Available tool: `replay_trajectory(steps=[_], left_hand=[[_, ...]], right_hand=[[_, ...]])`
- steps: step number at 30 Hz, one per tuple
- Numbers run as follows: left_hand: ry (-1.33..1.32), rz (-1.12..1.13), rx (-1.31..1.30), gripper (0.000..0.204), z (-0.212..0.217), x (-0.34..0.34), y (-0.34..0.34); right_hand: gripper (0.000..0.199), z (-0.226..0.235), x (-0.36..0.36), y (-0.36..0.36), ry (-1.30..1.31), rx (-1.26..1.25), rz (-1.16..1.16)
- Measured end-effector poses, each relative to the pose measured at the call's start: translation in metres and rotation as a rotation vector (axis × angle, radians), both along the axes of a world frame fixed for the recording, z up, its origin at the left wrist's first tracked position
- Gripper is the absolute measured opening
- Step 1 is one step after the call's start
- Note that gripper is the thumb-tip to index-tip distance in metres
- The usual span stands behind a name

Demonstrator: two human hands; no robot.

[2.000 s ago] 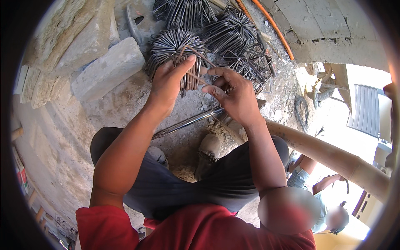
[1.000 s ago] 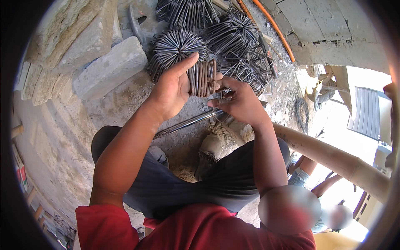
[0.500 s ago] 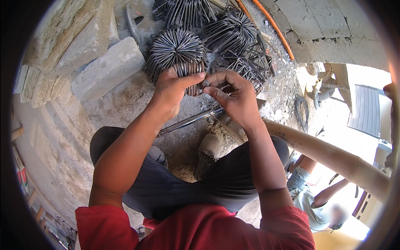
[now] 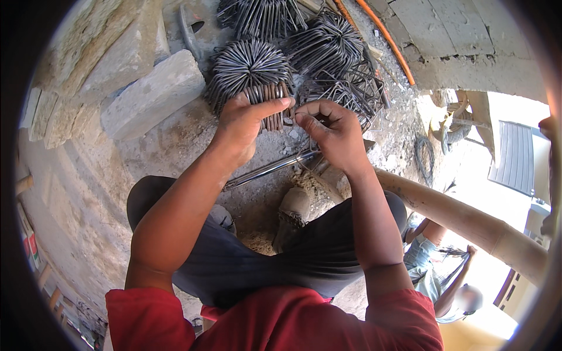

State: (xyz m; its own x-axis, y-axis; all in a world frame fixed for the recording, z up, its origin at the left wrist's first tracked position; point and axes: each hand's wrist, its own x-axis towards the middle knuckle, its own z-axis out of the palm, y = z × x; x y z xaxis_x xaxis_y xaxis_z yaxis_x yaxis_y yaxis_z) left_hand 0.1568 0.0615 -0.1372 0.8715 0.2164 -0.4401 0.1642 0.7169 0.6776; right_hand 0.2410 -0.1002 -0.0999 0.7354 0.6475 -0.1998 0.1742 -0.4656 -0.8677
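My left hand [image 4: 239, 126] is closed around a row of brownish bent steel stirrups [image 4: 268, 106], its thumb laid across them toward the right end. My right hand [image 4: 333, 126] is beside that end, with thumb and forefinger pinched together. Whatever small piece is in that pinch is too small to make out. Directly beyond the held row stands a round fanned bundle of grey stirrups [image 4: 250, 63]. Below my hands a shiny metal bar tool [image 4: 272, 171] lies on the ground, between my knees.
More stirrup bundles [image 4: 328, 44] lie at the far side, near an orange pipe [image 4: 389, 44]. Stone blocks [image 4: 153, 96] stand at the left. A thick bamboo pole [image 4: 462, 216] crosses by my right knee. Another person [image 4: 433, 275] is at the lower right.
My right hand has shifted slightly right, and its pinch is a little farther from the left thumb. My left hand has barely moved. The other person's arm has risen, with dark strands near it.
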Motion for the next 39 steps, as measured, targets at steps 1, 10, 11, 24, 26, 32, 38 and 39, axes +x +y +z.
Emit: replay_trajectory(steps=[1,10,11,24,26,32,38,39], left_hand=[[-0.004,-0.020,0.006,0.018,0.000,0.000,0.001],[-0.024,0.122,-0.016,0.009,-0.003,0.001,-0.002],[-0.026,0.136,-0.009,0.009,-0.004,0.001,-0.003],[0.021,0.130,0.062,0.009,0.004,0.001,-0.004],[0.045,0.138,0.058,0.010,0.003,0.002,-0.001],[0.144,0.101,0.077,0.016,0.005,0.000,0.003],[0.127,0.024,0.062,0.019,0.004,-0.003,0.001],[0.150,0.021,0.081,0.017,0.002,-0.003,0.003]], right_hand=[[0.011,-0.002,0.001,0.000,0.085,0.014,-0.033],[0.026,-0.004,-0.009,0.010,0.095,0.132,-0.087],[0.029,-0.005,-0.014,0.013,-0.045,0.131,-0.070],[0.025,0.003,-0.007,0.009,-0.271,-0.011,-0.049],[0.024,0.003,-0.007,0.009,-0.272,-0.042,-0.034],[0.023,0.000,-0.013,0.014,-0.189,0.040,-0.096],[0.021,-0.001,-0.017,0.015,0.040,0.152,-0.091],[0.021,-0.002,-0.017,0.015,0.066,0.151,-0.083]])
